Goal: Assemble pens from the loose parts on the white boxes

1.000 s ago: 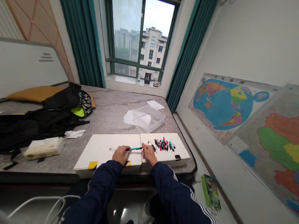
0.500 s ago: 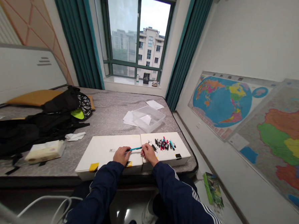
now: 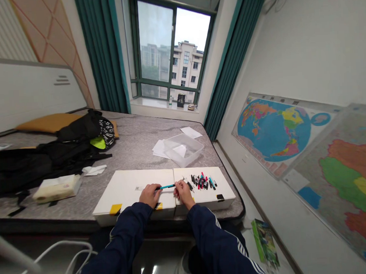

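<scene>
A blue pen with dark ends (image 3: 167, 186) lies level between my two hands, just above the white boxes. My left hand (image 3: 150, 195) is closed on its left end, and my right hand (image 3: 183, 193) pinches near its right end. Beneath my left hand is one white box (image 3: 121, 187) with yellow tabs. The other white box (image 3: 225, 186), on the right, carries a pile of pen parts (image 3: 203, 181) in black, red and blue. Several small pieces lie close to my right fingers, too small to name.
Behind the boxes, a clear plastic bin (image 3: 190, 153) sits on the grey mattress (image 3: 134, 143) beside white papers (image 3: 159, 149). At left are a tissue pack (image 3: 57, 188), a crumpled tissue (image 3: 94, 170) and a black backpack (image 3: 70, 153). A green package (image 3: 265, 241) stands on the floor at right.
The whole scene sits slightly lower in the picture as the head view tilts up. Both hands keep their hold on the pen, with hardly any shift between them.
</scene>
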Available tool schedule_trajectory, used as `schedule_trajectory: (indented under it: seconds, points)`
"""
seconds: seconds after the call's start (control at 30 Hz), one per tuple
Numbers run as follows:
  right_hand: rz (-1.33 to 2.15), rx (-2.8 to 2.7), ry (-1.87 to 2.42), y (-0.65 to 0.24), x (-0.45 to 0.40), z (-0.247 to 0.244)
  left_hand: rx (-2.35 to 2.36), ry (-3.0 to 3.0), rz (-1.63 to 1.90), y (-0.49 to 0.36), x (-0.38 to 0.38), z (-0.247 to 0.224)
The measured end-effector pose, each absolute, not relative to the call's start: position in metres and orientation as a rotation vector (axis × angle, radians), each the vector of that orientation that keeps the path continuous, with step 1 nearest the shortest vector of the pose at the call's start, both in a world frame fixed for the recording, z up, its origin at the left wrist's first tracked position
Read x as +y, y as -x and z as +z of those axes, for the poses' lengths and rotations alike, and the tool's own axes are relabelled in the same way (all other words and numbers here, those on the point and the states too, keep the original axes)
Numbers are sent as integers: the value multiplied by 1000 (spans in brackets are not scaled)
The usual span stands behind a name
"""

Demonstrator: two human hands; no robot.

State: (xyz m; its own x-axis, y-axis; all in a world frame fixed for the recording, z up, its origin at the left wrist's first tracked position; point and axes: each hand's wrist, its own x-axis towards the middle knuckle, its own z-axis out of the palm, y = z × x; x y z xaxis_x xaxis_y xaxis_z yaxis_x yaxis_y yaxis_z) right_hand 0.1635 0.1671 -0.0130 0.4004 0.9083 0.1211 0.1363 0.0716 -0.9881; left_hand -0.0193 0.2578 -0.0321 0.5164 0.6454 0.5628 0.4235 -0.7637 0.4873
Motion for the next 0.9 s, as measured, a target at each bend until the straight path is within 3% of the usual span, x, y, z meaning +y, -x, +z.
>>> schedule_trajectory:
  seconds: [0.9]
  points:
    - [734,-994,1381,-166,171,-20,832,-2507,1102,21,256,-26]
